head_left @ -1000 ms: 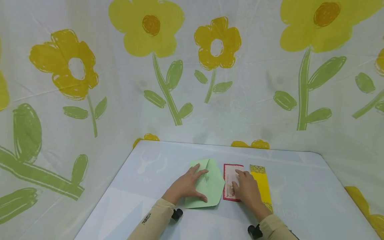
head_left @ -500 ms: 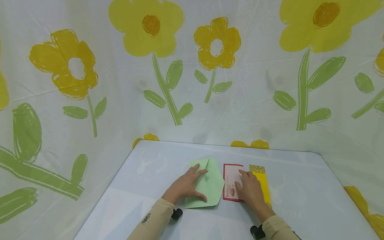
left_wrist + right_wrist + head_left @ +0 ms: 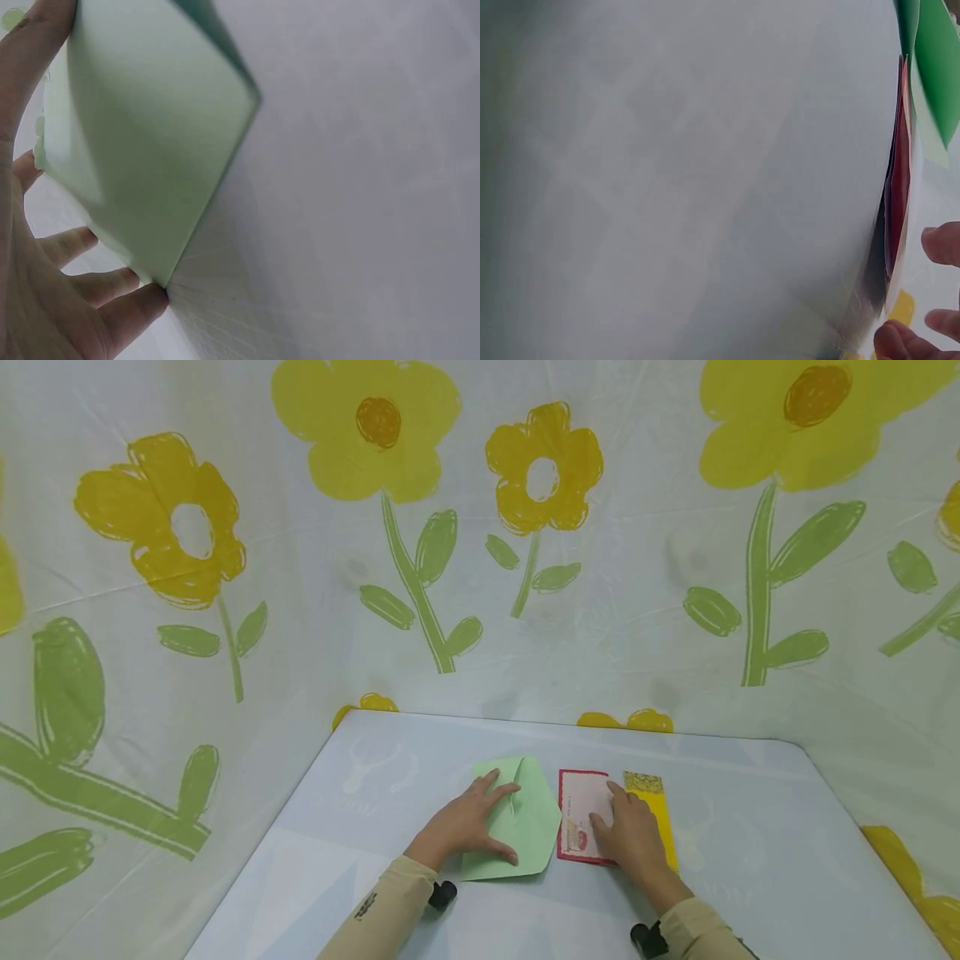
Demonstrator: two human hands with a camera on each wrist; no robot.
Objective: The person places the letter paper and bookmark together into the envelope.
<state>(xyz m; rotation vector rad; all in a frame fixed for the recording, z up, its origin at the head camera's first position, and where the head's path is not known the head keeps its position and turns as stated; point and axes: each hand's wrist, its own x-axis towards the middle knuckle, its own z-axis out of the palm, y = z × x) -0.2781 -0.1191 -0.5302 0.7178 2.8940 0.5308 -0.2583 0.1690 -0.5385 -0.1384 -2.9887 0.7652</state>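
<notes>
A pale green envelope (image 3: 536,835) lies on the table, and my left hand (image 3: 472,818) rests across its left part with thumb and fingers spread. In the left wrist view the envelope (image 3: 150,142) reaches along the fingers (image 3: 112,289). To its right lies a pink card with a red border (image 3: 581,802). My right hand (image 3: 632,831) is at the card's right side, fingers extended and partly hiding it. A yellow paper piece with gold patterned ends (image 3: 662,814) lies partly under that hand. The right wrist view has the red card (image 3: 898,187) edge-on, left of the fingers (image 3: 941,244).
The pale blue-white table (image 3: 750,860) ends at a white curtain (image 3: 600,643) printed with yellow flowers, behind and at both sides. A small black camera sits at the left wrist (image 3: 442,895), another at the right wrist (image 3: 648,941).
My right hand has slid a little to the right, baring more of the pink card and covering more of the yellow piece. My left hand and the envelope have stayed put.
</notes>
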